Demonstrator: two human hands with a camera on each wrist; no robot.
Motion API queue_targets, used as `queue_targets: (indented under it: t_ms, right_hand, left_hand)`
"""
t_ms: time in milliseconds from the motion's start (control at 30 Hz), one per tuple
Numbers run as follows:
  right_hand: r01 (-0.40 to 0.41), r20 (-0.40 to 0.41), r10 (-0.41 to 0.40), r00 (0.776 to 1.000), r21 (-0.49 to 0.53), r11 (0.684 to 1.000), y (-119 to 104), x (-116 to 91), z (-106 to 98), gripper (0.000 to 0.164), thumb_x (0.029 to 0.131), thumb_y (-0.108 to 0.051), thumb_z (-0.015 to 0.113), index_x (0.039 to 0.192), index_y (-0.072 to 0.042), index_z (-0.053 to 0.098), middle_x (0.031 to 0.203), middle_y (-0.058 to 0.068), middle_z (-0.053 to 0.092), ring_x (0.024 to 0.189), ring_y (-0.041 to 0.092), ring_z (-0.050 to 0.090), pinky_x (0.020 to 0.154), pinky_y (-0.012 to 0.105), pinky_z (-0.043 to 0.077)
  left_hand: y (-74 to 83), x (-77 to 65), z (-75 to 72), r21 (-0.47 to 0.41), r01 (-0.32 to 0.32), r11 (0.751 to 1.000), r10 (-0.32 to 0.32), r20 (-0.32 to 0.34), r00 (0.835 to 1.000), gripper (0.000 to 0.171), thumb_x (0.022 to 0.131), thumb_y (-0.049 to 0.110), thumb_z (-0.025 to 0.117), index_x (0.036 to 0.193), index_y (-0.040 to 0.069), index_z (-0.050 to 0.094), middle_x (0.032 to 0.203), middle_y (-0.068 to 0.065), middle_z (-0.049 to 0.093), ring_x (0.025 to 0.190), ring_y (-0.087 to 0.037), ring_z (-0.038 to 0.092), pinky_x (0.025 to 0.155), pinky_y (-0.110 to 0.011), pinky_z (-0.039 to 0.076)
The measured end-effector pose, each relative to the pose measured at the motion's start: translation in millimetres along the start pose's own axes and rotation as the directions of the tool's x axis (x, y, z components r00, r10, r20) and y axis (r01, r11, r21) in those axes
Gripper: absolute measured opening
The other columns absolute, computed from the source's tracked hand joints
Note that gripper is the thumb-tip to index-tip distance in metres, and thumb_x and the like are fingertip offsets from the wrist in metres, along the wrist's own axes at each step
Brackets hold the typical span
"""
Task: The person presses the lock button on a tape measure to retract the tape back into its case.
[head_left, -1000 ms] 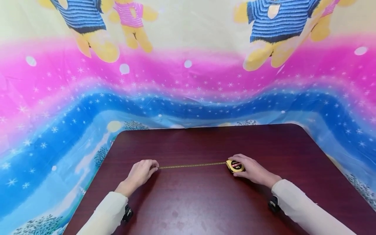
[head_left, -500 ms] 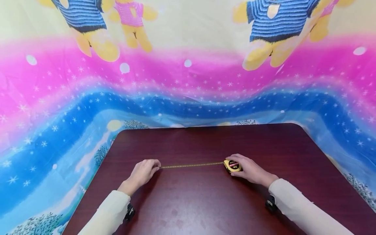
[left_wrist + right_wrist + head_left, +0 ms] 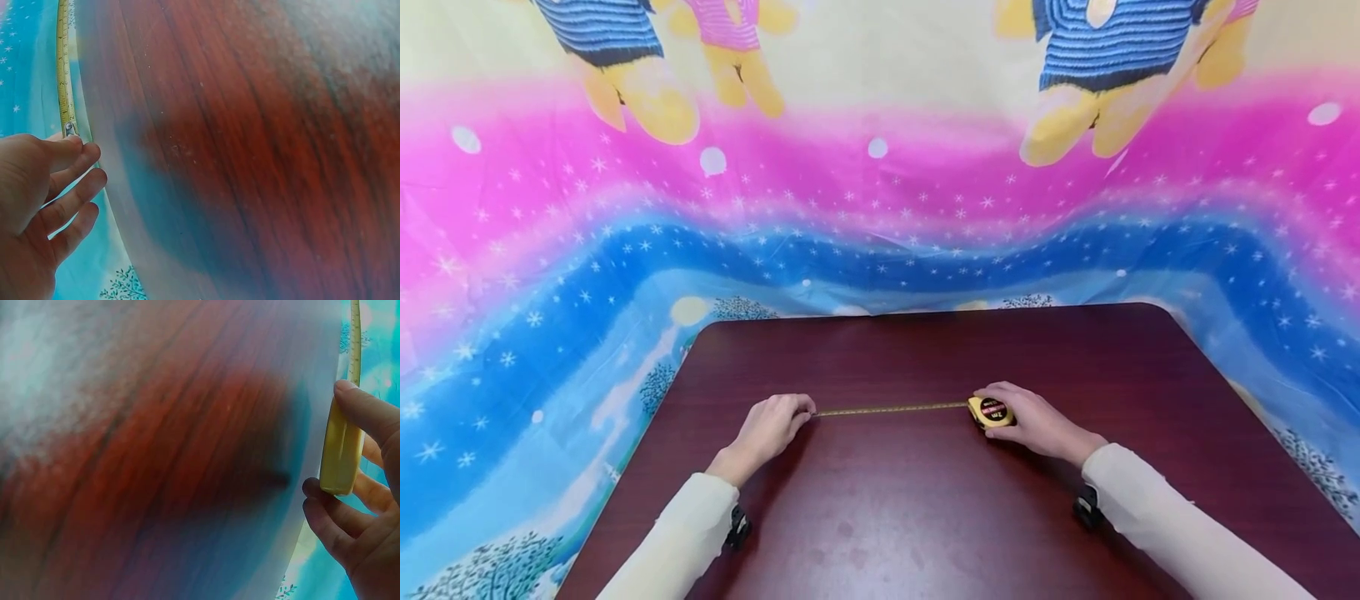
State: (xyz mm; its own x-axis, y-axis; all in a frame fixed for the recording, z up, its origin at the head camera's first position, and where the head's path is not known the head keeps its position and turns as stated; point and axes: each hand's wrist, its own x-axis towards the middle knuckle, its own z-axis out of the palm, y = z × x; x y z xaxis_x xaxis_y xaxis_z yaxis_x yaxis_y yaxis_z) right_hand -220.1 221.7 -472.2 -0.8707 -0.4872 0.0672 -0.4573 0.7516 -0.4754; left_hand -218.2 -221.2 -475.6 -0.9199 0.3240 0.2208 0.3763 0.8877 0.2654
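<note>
1. Left arm (image 3: 673, 533): stretched forward, angled inward.
2. Left hand (image 3: 769, 427): thumb and forefinger pinching, other fingers bent.
3. Right arm (image 3: 1180, 512): likewise forward and inward.
4. Right hand (image 3: 1037, 421): gripping between thumb and fingers, well apart from the left.

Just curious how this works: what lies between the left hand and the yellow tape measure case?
In the head view, the extended tape blade spans that whole stretch, running from the left hand to the yellow tape measure case.

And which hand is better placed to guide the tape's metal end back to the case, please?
Probably the left hand: it pinches the metal end, while the right hand holds the yellow case.
</note>
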Motion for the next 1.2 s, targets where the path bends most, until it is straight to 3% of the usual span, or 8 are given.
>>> queue_targets:
  t_ms: [400,1200]
  right_hand:
    - [0.018,-0.01,-0.018,1.0,0.005,1.0,-6,8,2,0.062,0.088,-0.028,0.08,0.143,-0.014,0.056,0.139,0.008,0.058,0.121,0.026,0.059,0.1,0.049,0.051]
    - [0.023,-0.003,-0.023,1.0,0.012,1.0,-9,7,6,0.061,0.088,-0.025,0.08,0.143,-0.013,0.056,0.139,0.009,0.058,0.121,0.025,0.059,0.1,0.049,0.051]
  left_hand:
    - [8.7,4.8,-2.8,-0.004,0.037,0.999,-0.036,0.02,0.999,0.008,0.096,0.016,0.069,0.096,0.021,0.074,0.095,0.004,0.076,0.083,-0.017,0.071,0.075,-0.042,0.057]
    - [15.3,6.8,6.0,-0.027,0.023,0.999,-0.022,0.031,0.999,0.007,0.096,0.015,0.07,0.095,0.021,0.074,0.094,0.005,0.076,0.085,-0.015,0.071,0.078,-0.041,0.057]
